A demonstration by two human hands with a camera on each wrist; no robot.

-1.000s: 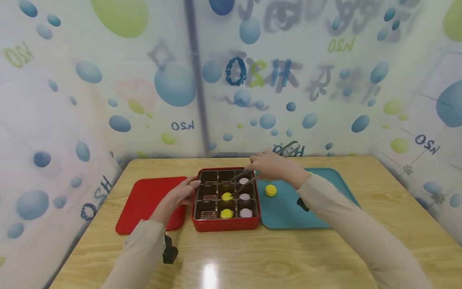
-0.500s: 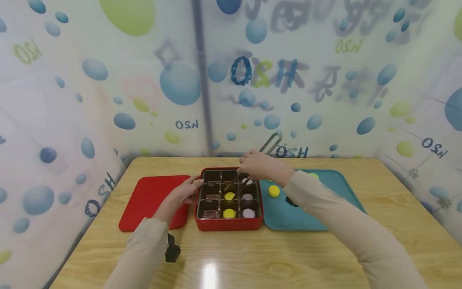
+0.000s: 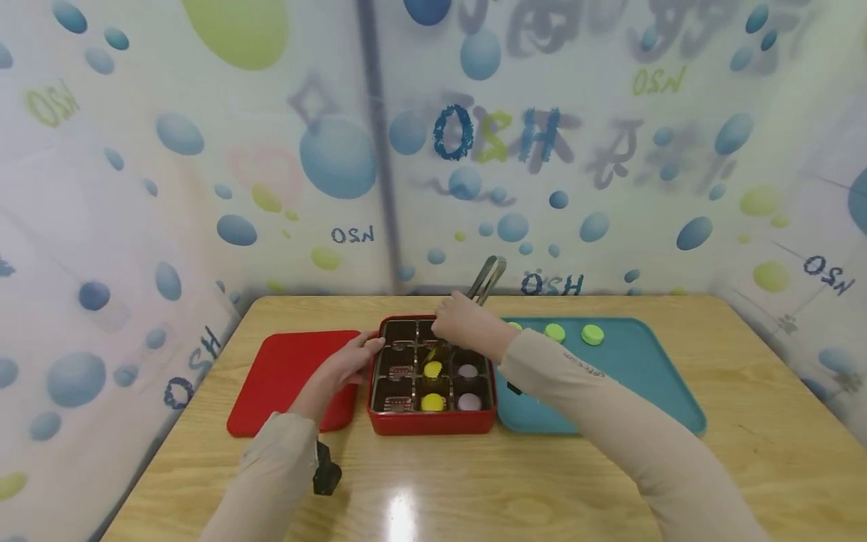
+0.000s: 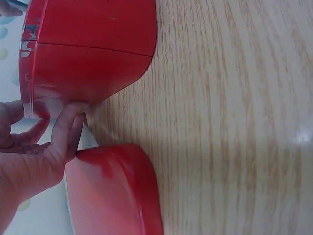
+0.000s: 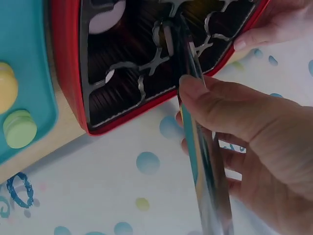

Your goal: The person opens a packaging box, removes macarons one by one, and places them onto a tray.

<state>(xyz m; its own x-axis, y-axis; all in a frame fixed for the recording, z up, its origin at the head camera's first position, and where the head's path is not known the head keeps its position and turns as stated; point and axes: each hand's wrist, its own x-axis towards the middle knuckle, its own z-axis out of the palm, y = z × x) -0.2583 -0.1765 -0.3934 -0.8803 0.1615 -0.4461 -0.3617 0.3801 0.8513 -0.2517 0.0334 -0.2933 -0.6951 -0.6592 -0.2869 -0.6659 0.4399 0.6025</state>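
My right hand (image 3: 470, 325) grips metal tongs (image 3: 486, 278) over the red divided box (image 3: 433, 424). In the right wrist view the tongs (image 5: 213, 196) slant into the box, thumb pressed on one arm; their tips reach into the compartments, where the dark dividers partly hide them. Two yellow macarons (image 3: 433, 402) sit in the middle column and lilac macarons (image 3: 470, 402) in the right column. My left hand (image 3: 352, 360) touches the box's left side; in the left wrist view its bent fingers (image 4: 63, 128) rest against the outer wall.
A red lid (image 3: 294, 388) lies left of the box. At right, a blue tray (image 3: 609, 406) bears several light green macarons (image 3: 592, 334); a yellow macaron (image 5: 5, 88) on it shows in the right wrist view. A patterned curtain (image 3: 433, 150) stands behind the wooden table (image 3: 542, 489).
The right hand moves left over the box and the tongs swing steeper, their arms drawing closer together. The forearm now hides the tray's yellow macaron. The left hand stays at the box.
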